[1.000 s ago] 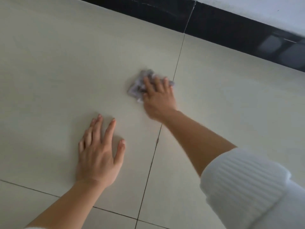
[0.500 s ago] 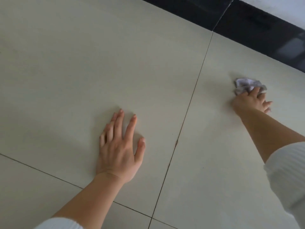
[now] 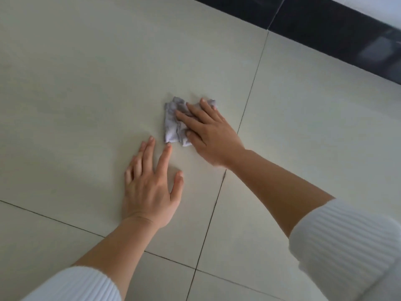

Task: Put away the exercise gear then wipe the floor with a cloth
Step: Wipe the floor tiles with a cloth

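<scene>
A small crumpled grey cloth lies on the pale tiled floor near the middle of the view. My right hand presses flat on the cloth's right part, fingers spread over it. My left hand rests palm down on the floor just below and left of the cloth, fingers apart, its index fingertip almost touching the cloth's lower edge. No exercise gear is in view.
Dark grout lines cross the floor between large tiles. A black skirting band runs along the wall at the top right, with the white wall above it. White ribbed sleeves cover both forearms' upper parts.
My right hand has swept the cloth back from the far right tile, across the grout line, to just above my left hand. The left hand has stayed planted on the floor.
</scene>
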{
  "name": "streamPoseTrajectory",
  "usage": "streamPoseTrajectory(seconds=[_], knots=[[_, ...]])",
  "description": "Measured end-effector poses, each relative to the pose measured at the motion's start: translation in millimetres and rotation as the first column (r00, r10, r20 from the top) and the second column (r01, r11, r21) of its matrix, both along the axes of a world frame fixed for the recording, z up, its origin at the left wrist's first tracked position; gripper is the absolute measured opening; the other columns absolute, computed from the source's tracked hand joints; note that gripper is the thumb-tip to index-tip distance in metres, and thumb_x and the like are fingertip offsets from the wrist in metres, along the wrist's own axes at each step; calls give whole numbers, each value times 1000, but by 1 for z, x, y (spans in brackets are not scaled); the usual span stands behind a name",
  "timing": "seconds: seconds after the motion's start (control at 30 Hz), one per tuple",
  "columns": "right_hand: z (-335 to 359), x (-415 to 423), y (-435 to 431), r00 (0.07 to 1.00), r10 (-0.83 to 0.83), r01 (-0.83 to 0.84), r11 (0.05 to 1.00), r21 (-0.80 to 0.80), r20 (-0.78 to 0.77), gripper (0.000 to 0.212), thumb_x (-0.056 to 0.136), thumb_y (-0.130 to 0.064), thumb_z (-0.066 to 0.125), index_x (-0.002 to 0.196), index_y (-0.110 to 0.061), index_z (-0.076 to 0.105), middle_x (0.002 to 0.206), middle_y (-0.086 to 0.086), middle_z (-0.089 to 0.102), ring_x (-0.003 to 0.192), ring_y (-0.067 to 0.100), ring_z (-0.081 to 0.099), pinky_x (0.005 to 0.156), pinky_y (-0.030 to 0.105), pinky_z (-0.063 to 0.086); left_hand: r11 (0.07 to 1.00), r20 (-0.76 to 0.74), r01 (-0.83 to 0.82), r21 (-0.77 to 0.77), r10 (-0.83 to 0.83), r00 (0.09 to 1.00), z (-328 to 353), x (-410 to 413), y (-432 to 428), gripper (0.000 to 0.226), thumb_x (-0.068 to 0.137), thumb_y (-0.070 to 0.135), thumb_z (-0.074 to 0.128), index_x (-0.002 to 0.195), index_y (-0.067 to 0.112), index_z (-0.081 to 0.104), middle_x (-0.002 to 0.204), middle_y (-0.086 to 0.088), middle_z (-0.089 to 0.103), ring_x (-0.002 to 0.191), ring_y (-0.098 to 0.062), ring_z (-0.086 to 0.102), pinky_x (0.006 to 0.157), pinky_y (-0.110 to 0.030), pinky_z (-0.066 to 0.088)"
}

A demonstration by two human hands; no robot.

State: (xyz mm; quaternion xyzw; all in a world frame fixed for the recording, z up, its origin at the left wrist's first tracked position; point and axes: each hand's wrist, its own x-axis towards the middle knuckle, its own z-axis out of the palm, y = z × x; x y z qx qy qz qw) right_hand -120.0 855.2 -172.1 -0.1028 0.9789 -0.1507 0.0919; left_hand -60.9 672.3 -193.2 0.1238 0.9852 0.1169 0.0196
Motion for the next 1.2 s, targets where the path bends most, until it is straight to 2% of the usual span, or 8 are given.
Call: streamPoseTrajectory(seconds=[0.17,0.4,0.7,0.83,0.93,1.07,1.13,1.2], knots=[[-3,80,50,953,-301,301,951,69,-17,50,100,-43,24,149,-36,20,158,-9,16,148,17,2,119,30,0,1000,25,2,9,-2,1000,1,0,0,63,87,49,31,144,24,34,155,-11,23,142,-27,20,105,-43,22],[9,148,58,483,-871,862,491,124,90,52,102,-42,19,152,-32,12,161,-3,4,147,21,-6,120,35,-2,999,29,32,21,-32,999,-1,1,1,62,87,46,32,144,20,34,153,-15,25,140,-31,22,105,-46,21],[44,222,-56,716,-640,642,761,100,278,50,103,-36,31,149,-42,15,160,-11,-3,147,19,-10,112,25,-4,992,91,74,105,-84,992,3,1,-1,62,87,41,38,144,16,32,155,-19,20,141,-36,20,105,-53,23],[41,261,-81,808,-523,473,850,231,272,73,79,-33,74,142,-31,38,153,1,34,140,29,31,105,36,42,987,100,86,139,-100,990,6,1,-1,61,88,38,42,143,15,33,154,-21,21,141,-37,20,105,-52,23],[34,286,-64,863,-444,378,884,276,241,84,67,-24,82,141,-19,43,147,4,43,134,30,42,99,38,47,986,109,89,140,-105,989,4,0,-3,63,90,37,49,145,13,30,155,-21,17,142,-36,15,108,-53,19],[31,288,-20,825,-546,456,797,396,146,74,90,-16,58,150,-13,15,158,3,12,144,27,15,112,41,33,987,171,147,68,-157,973,8,0,-4,77,87,54,43,150,14,18,157,-19,6,145,-30,2,112,-51,11],[25,273,2,740,-638,540,752,379,211,66,99,-15,35,151,-23,-3,158,-6,-16,146,23,-9,119,39,18,983,323,151,108,-178,929,13,-10,-6,82,89,57,45,152,21,6,159,-12,-10,145,-23,-12,114,-48,3],[23,243,12,617,-752,688,659,304,234,57,102,-20,26,152,-29,0,159,-8,-14,147,26,-9,119,41,14,967,429,141,212,-222,876,20,-16,-21,78,92,54,43,151,28,-1,157,-3,-20,144,-18,-21,115,-45,-3]])
